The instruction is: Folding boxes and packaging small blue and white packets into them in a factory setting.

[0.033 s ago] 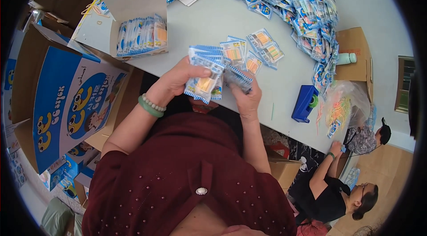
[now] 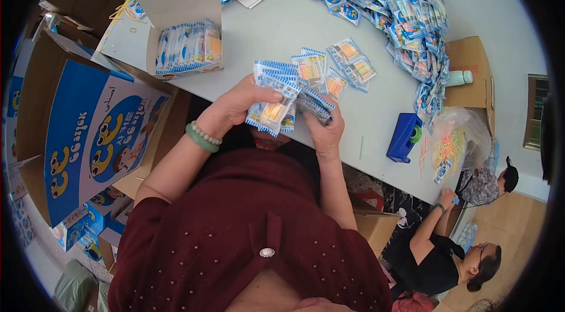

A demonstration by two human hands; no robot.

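Note:
My left hand (image 2: 238, 102) is closed round a fanned stack of small clear plastic packets (image 2: 272, 111) with blue-striped ends, the thumb pressing on the top one. Orange-yellow contents show through it. Beside it, my right hand (image 2: 326, 132) grips another small bunch of packets (image 2: 315, 105), seen mostly edge-on. The two bunches touch or overlap; I cannot tell which. Just beyond my hands, several loose packets (image 2: 309, 71) lie on the white table (image 2: 259, 29). At the left stands an open white carton (image 2: 182, 3), holding a row of upright packets (image 2: 185, 47).
A big heap of packets (image 2: 406, 24) curves along the far right. Near the right edge are a blue tape dispenser (image 2: 403, 138) and a plastic bag (image 2: 462, 135) of coloured strips. A large printed cardboard box (image 2: 88, 141) stands at my left. Another person (image 2: 432, 250) works at lower right.

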